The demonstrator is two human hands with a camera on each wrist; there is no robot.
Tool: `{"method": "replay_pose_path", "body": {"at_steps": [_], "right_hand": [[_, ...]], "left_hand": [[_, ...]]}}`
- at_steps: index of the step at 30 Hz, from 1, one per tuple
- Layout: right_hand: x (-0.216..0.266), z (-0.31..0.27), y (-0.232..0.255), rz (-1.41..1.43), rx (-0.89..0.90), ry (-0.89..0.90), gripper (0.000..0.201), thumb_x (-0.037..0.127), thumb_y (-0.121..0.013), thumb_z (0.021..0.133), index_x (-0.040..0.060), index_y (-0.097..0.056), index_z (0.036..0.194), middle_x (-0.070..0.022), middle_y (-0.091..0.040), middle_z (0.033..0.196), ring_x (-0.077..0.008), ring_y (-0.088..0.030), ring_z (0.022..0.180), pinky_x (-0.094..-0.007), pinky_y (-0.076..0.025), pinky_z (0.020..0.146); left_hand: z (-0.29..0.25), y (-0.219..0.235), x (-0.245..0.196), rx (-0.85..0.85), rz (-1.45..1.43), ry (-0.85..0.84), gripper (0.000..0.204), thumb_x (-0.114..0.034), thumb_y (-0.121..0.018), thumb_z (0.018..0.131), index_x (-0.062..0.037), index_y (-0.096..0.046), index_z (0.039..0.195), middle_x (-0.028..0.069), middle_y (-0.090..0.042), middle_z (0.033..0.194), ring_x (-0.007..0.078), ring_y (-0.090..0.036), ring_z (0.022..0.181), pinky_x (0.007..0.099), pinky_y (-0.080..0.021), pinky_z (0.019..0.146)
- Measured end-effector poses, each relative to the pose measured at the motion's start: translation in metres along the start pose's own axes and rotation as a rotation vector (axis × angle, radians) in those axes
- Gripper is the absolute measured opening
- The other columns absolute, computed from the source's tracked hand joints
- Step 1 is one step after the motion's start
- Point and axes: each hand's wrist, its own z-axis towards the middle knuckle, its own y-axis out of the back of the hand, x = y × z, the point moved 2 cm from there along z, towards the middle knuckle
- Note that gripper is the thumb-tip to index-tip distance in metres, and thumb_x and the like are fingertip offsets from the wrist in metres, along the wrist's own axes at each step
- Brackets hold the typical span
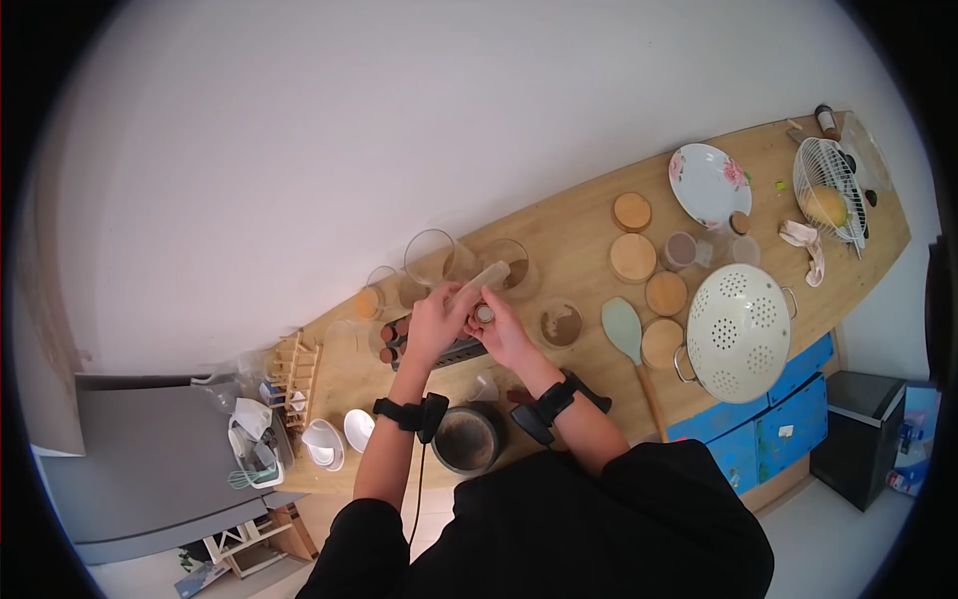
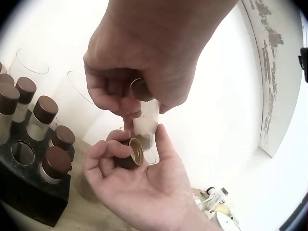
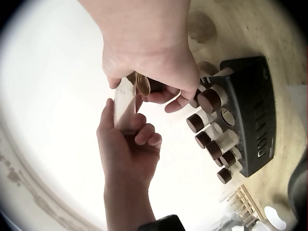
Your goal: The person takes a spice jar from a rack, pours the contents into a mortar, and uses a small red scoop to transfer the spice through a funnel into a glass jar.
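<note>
A clear glass tube (image 2: pixel 146 118) with a little powder in it is gripped in my left hand (image 1: pixel 436 321), tilted over the bench. Close beside it, my right hand (image 1: pixel 504 334) holds a brown screw cap (image 3: pixel 144 85) between its fingers, the gold inside showing. The right thumb lies right at the tube's end in the right wrist view. Below and left of the hands stands a black rack (image 3: pixel 252 115) with raised lettering. Several brown-capped tubes (image 2: pixel 45 110) sit in it, and one hole (image 2: pixel 22 153) shows no tube.
Glass jars (image 1: pixel 434 258) stand behind the hands near the wall. A dark mortar-like bowl (image 1: pixel 466 439) is close to the body. Rightward lie wooden lids (image 1: pixel 633 258), a green spatula (image 1: pixel 622 324), a cream colander (image 1: pixel 738 334) and a floral plate (image 1: pixel 704 190). A wooden rack (image 1: pixel 295 374) stands left.
</note>
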Motion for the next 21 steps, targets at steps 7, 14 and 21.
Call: {"method": "replay_pose_path", "body": {"at_steps": [7, 14, 21], "right_hand": [[0.003, -0.004, -0.008, -0.044, -0.030, 0.028, 0.030, 0.041, -0.046, 0.095, 0.0122, -0.053, 0.091, 0.0011, -0.052, 0.075, -0.0116, -0.049, 0.065, -0.0291, -0.044, 0.066], [0.000, -0.001, -0.004, -0.053, 0.049, -0.039, 0.046, 0.054, -0.036, 0.094, 0.0137, -0.050, 0.109, 0.0018, -0.052, 0.082, -0.0114, -0.048, 0.072, -0.0288, -0.043, 0.071], [0.006, -0.001, -0.012, -0.047, 0.038, -0.016, 0.039, 0.046, -0.035, 0.097, 0.0127, -0.052, 0.106, 0.0008, -0.052, 0.081, -0.0121, -0.048, 0.071, -0.0290, -0.042, 0.068]], "left_hand": [[-0.003, 0.006, -0.012, -0.057, 0.154, -0.099, 0.035, -0.032, -0.065, 0.082, -0.0046, -0.061, 0.102, 0.0163, -0.066, 0.070, 0.0284, -0.067, 0.063, 0.0351, -0.052, 0.058], [-0.002, 0.002, -0.011, -0.003, -0.146, 0.005, 0.031, -0.026, -0.063, 0.085, 0.0011, -0.061, 0.101, 0.0106, -0.066, 0.066, 0.0152, -0.066, 0.057, 0.0263, -0.051, 0.053], [-0.003, -0.001, -0.006, -0.006, -0.246, 0.030, 0.029, -0.022, -0.061, 0.087, 0.0024, -0.060, 0.102, 0.0095, -0.066, 0.065, 0.0113, -0.064, 0.055, 0.0238, -0.050, 0.052]]}}
